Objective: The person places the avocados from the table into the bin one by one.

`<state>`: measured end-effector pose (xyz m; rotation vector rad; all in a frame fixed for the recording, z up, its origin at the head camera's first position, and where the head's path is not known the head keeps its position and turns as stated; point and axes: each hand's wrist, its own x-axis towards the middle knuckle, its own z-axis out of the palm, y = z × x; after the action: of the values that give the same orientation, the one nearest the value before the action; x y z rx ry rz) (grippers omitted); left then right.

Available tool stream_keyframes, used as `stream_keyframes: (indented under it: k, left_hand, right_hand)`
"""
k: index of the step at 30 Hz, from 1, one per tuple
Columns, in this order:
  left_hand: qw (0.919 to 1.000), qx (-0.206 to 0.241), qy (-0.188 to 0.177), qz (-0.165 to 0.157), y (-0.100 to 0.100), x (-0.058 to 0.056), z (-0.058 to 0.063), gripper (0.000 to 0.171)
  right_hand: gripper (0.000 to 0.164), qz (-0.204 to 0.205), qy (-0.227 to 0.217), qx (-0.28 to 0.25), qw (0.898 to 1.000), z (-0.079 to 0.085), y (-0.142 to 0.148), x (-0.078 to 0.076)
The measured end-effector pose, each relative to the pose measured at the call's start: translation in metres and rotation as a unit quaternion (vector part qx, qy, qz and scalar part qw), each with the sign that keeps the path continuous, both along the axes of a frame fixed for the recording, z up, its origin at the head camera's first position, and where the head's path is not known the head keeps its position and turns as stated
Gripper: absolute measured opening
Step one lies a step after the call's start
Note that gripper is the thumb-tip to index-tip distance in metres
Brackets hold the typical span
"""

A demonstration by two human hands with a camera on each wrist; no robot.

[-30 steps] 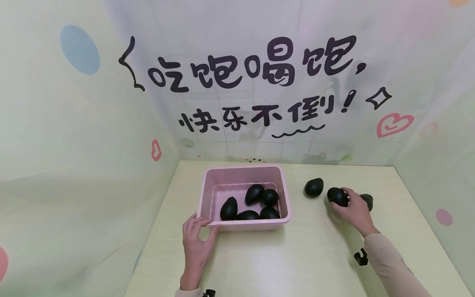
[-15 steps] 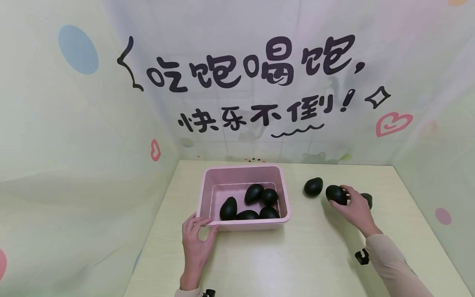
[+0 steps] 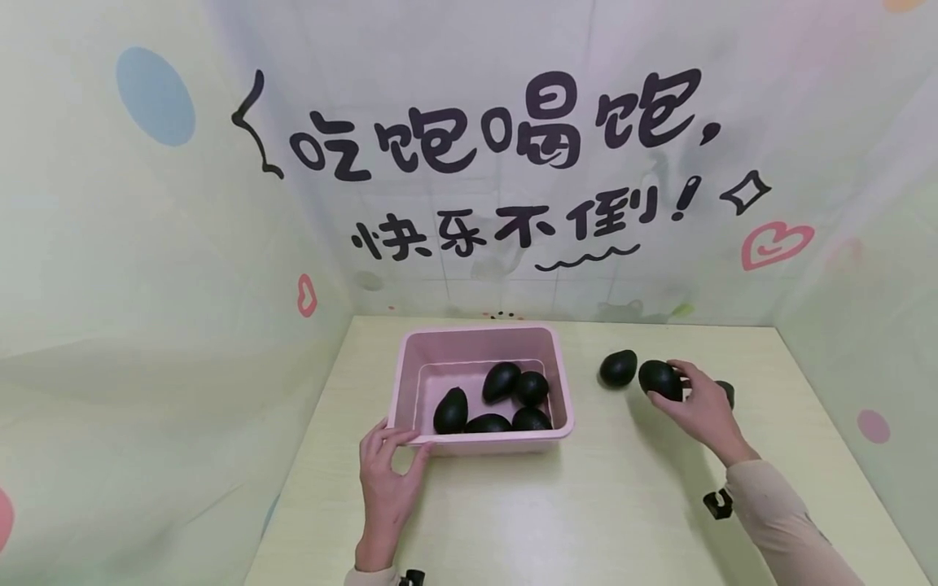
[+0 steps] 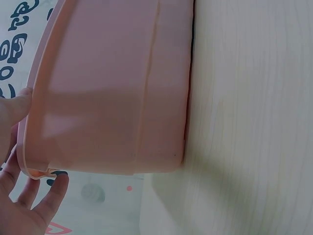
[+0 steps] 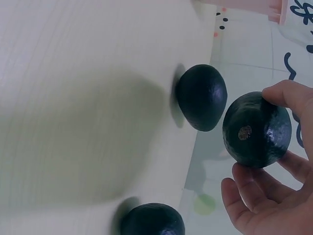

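Note:
My right hand (image 3: 707,413) pinches a dark green avocado (image 3: 660,380) between thumb and fingers. The right wrist view shows this avocado (image 5: 257,131) held off the table, its stem scar facing the camera. At the front-left corner of a pink plastic bin (image 3: 484,446), my left hand (image 3: 387,484) grips the rim, thumb and fingers on it in the left wrist view. Several avocados lie in the bin, among them one avocado (image 3: 450,411) at its left. Another avocado (image 3: 619,369) rests on the table left of the held one. A further avocado (image 3: 727,392) is partly hidden behind my right hand.
The pale wooden table (image 3: 498,521) meets a printed cloth backdrop (image 3: 469,293) at its back edge and both sides. A black strap piece (image 3: 718,504) is at my right wrist.
My right hand has risen and shifted slightly left with the avocado, nearer the avocado on the table. The left hand and the bin have stayed in place.

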<state>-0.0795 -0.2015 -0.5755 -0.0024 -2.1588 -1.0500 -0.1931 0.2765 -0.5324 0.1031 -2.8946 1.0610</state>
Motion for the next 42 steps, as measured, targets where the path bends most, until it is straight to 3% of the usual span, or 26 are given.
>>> stream_keyframes:
  k: [31, 42]
  left_hand:
    - [1.0, -0.002, 0.002, 0.003, -0.001, -0.002, 0.001, 0.028]
    - [1.0, -0.002, 0.005, 0.001, 0.001, 0.0, 0.001, 0.028]
  right_hand:
    - [0.069, 0.052, 0.041, 0.016, 0.998, 0.039, -0.024, 0.002]
    - [0.067, 0.064, 0.049, 0.023, 0.996, 0.046, -0.028, 0.001]
